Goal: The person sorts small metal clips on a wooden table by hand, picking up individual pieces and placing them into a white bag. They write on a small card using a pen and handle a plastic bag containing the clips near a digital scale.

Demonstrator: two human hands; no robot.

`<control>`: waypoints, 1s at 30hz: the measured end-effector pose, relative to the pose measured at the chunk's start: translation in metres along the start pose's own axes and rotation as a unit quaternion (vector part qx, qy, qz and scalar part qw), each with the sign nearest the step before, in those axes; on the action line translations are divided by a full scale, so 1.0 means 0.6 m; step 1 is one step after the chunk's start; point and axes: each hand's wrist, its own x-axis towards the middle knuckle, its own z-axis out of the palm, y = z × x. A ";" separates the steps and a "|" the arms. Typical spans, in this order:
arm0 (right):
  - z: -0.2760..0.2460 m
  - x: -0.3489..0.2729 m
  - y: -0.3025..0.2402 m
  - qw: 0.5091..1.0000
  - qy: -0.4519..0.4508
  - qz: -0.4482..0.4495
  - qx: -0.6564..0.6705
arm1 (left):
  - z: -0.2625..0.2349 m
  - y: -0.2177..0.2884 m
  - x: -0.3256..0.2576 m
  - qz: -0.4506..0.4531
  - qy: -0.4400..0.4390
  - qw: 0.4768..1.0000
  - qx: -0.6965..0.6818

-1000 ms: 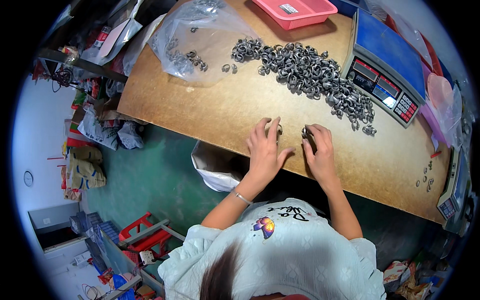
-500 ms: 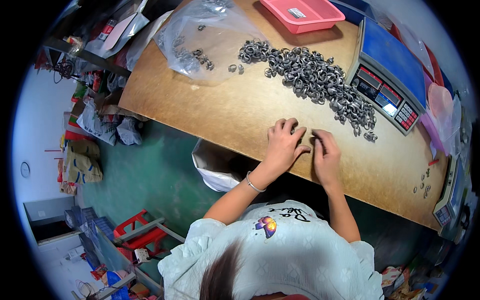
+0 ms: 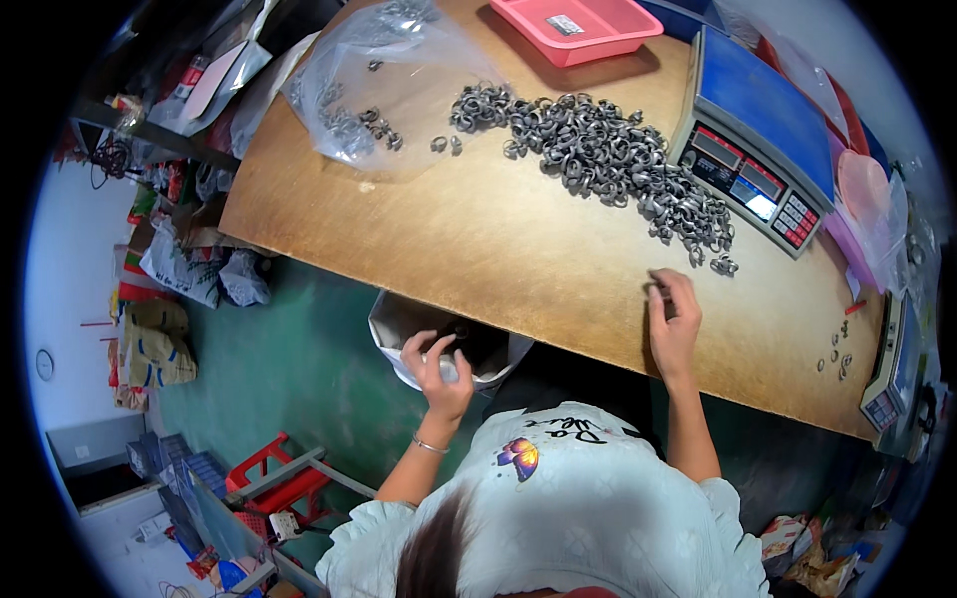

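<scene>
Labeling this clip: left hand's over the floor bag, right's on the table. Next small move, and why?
Probably open the left hand to drop into the white bag: its fingers curl above the bag's mouth. The right hand already rests near the metal ring pile.

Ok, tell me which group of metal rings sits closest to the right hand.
The long pile of metal rings, whose near end by the blue scale almost reaches the right hand. The few loose rings lie farther right; the plastic bag is far off.
</scene>
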 end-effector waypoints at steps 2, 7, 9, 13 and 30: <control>-0.010 0.018 0.014 0.987 0.068 -0.060 -0.131 | 0.015 0.015 0.015 0.006 0.008 0.999 -0.047; 0.006 0.094 0.041 0.958 0.070 -0.098 -0.260 | 0.141 0.158 0.234 0.182 -0.172 0.967 -0.051; 0.030 0.128 0.035 0.948 0.048 -0.101 -0.297 | 0.223 0.165 0.302 0.215 -0.169 0.961 0.035; 0.062 0.136 0.034 0.935 -0.008 -0.096 -0.340 | 0.304 0.140 0.339 0.187 -0.243 0.948 0.085; -0.020 -0.001 0.027 0.955 -0.057 -0.103 -0.274 | 0.096 0.114 0.118 0.230 -0.318 0.918 -0.049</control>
